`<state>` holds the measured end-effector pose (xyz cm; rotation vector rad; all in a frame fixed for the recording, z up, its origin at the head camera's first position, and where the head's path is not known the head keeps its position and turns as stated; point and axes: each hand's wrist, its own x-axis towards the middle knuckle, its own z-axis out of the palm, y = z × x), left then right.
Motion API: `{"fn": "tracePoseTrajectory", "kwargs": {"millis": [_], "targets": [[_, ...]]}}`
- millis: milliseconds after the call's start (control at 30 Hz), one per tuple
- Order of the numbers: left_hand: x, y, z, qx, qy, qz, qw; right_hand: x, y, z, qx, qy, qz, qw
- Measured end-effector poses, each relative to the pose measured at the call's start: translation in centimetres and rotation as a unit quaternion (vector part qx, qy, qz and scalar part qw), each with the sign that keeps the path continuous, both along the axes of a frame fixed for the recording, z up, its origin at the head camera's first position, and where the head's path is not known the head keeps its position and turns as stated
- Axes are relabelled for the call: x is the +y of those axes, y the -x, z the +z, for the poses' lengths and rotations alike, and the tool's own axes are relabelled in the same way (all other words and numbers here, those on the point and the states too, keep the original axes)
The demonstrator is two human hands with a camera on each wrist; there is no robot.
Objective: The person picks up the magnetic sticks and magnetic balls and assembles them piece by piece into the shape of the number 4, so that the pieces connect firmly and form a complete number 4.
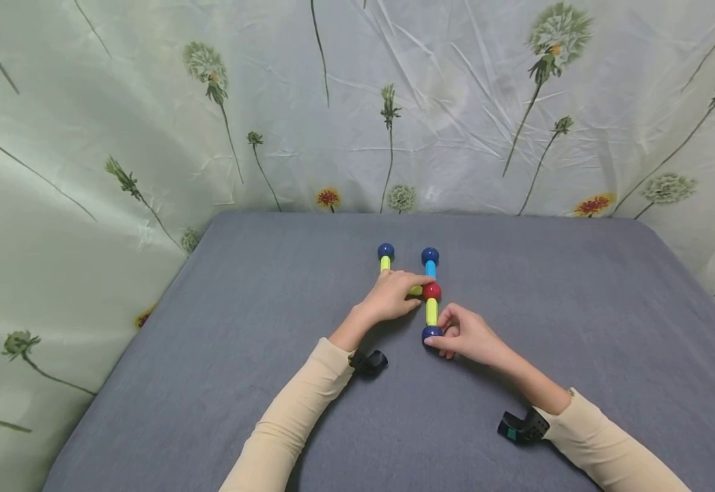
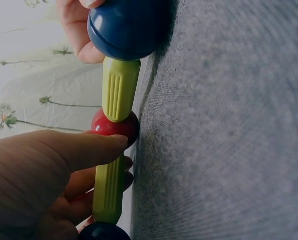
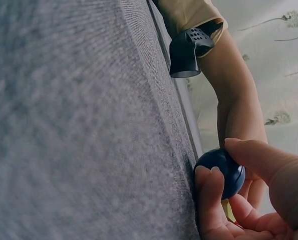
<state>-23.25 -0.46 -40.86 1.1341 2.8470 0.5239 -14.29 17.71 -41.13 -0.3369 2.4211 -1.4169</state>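
Toy balls and rods form a joined figure on the grey cloth. At its right side sits a red ball (image 1: 433, 292), which my left hand (image 1: 394, 295) grips with the thumb on its near side (image 2: 108, 125). From this ball, a light blue rod (image 1: 431, 270) runs back to a blue ball (image 1: 430, 256), and a yellow rod (image 1: 432, 312) runs forward. At the front end of that yellow rod, my right hand (image 1: 470, 335) pinches another blue ball (image 3: 224, 170) between thumb and fingers. A third blue ball (image 1: 385, 251) tops a yellow rod (image 1: 385, 263) partly covered by my left hand.
Grey cloth (image 1: 259, 307) covers the flat surface beneath. A pale curtain (image 1: 443, 102) with printed dandelions hangs behind and along the left side. Black wrist cameras (image 1: 369, 363) sit at both cream sleeves (image 1: 296, 403).
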Motion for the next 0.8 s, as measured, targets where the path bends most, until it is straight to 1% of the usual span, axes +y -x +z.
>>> {"fn": "tracePoseTrajectory", "kwargs": {"millis": [200, 433, 533, 667, 800], "targets": [[0.08, -0.1, -0.13, -0.002, 0.001, 0.007, 1.0, -0.01, -0.06, -0.19, 0.003, -0.002, 0.002, 1.0], [0.2, -0.12, 0.13, 0.003, 0.008, 0.023, 0.9997, 0.04, 0.15, -0.15, 0.005, -0.001, -0.004, 1.0], [0.18, -0.11, 0.16, 0.001, 0.007, 0.024, 0.9997, 0.15, 0.29, -0.13, 0.004, -0.002, 0.003, 1.0], [0.02, 0.0, 0.03, -0.003, -0.011, 0.02, 0.9997, 0.44, 0.45, 0.0, 0.003, 0.001, 0.028, 0.9996], [-0.31, 0.26, -0.08, 0.001, -0.056, 0.005, 0.9984, 0.86, 0.57, 0.42, 0.007, -0.006, 0.043, 0.999]]}}
